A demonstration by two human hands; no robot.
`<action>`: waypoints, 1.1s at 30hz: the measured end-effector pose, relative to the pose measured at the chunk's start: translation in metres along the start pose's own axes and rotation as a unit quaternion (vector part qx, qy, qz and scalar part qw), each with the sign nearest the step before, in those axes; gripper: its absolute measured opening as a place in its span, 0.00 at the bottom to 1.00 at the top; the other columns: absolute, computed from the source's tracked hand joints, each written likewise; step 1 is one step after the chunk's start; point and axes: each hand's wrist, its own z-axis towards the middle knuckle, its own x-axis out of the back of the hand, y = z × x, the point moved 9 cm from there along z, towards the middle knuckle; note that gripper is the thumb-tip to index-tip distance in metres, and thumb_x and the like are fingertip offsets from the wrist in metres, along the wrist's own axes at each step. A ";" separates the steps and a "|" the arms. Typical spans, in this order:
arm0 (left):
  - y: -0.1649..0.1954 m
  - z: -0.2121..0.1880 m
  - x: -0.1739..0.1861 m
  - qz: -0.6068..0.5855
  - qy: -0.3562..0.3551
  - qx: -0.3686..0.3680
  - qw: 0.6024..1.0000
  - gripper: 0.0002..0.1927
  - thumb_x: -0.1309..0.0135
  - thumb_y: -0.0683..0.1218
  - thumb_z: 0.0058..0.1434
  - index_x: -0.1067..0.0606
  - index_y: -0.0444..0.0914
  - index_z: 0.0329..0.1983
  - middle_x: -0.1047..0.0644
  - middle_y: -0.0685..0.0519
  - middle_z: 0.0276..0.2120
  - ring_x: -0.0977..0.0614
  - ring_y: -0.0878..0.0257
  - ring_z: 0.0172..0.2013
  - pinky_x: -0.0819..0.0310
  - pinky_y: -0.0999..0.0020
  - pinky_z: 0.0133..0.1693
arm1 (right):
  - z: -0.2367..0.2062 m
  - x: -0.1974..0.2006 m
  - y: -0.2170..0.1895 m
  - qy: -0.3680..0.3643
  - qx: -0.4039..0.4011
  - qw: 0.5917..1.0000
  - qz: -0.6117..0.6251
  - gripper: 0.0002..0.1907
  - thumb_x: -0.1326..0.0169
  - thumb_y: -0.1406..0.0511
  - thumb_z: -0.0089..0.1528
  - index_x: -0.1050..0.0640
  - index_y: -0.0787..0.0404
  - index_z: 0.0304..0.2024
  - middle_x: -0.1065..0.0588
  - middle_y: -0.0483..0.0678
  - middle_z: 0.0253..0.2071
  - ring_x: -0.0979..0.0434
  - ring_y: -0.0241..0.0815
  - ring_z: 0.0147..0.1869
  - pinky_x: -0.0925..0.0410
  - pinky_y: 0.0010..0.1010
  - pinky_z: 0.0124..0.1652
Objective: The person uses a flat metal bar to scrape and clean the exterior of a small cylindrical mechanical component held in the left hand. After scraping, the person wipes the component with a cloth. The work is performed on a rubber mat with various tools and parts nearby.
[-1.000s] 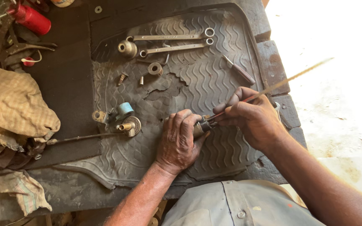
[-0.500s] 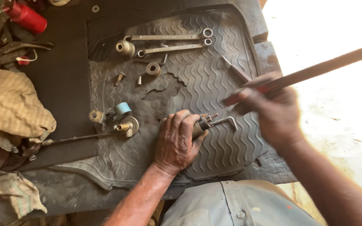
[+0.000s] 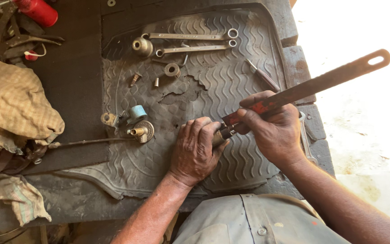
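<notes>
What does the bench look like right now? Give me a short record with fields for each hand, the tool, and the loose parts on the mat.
left hand: palm down on the rubber mat, closed over a small metal part
right hand: grips a long flat metal bar, reddish near the grip
bar tip: meets the part at the left fingers
loose parts: two wrenches, screwdriver, brass fitting
left of mat: checked cloth, red can
</notes>
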 end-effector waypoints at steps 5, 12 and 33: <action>0.000 0.000 0.001 0.003 0.003 0.001 1.000 0.29 0.34 0.49 0.58 0.34 0.37 0.58 0.29 0.47 0.51 0.24 0.48 0.51 0.31 0.52 0.52 | 0.000 -0.011 -0.006 -0.008 0.027 1.000 0.000 0.06 0.44 0.75 0.65 0.25 0.67 0.44 0.20 0.52 0.36 0.15 0.39 0.40 0.20 0.27 0.38; -0.001 0.000 0.001 0.017 0.003 -0.002 1.000 0.27 0.35 0.50 0.59 0.31 0.36 0.57 0.28 0.46 0.49 0.25 0.48 0.49 0.31 0.52 0.51 | -0.009 -0.026 -0.036 -0.014 0.188 0.945 -0.268 0.05 0.40 0.71 0.64 0.22 0.63 0.41 0.18 0.49 0.31 0.16 0.33 0.36 0.25 0.24 0.37; 0.004 -0.001 0.006 0.016 0.005 -0.013 1.000 0.24 0.36 0.48 0.61 0.29 0.36 0.56 0.27 0.48 0.48 0.24 0.51 0.49 0.31 0.54 0.50 | -0.001 -0.012 -0.013 -0.027 0.044 0.995 -0.084 0.07 0.44 0.75 0.63 0.27 0.68 0.43 0.19 0.53 0.35 0.15 0.39 0.40 0.22 0.26 0.33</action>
